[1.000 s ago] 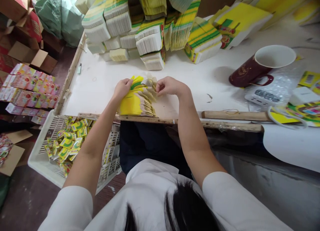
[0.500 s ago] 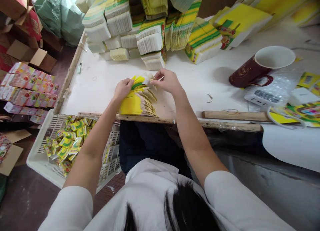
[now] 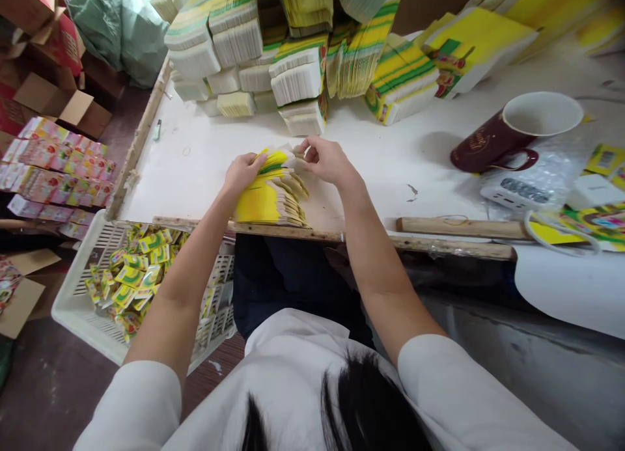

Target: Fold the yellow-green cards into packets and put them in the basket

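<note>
A fanned stack of flat yellow and green cartons (image 3: 266, 200) lies on the white table (image 3: 195, 171) near its front edge. My left hand (image 3: 241, 172) rests on the stack's far left corner, fingers curled over the top carton. My right hand (image 3: 325, 159) is closed in a pinch on the top carton's flap at the stack's far right corner. Both forearms reach forward from white sleeves.
Tall bundles of flat yellow cartons (image 3: 293, 54) line the back of the table. A maroon mug (image 3: 512, 132) and a white power strip (image 3: 525, 187) sit to the right. A white basket (image 3: 92, 308) of folded small boxes stands on the floor at left, beside cardboard boxes (image 3: 53, 99).
My right hand has moved left from the stack's right edge to its far corner and pinched the top carton's flap. The left hand has stayed on the stack.
</note>
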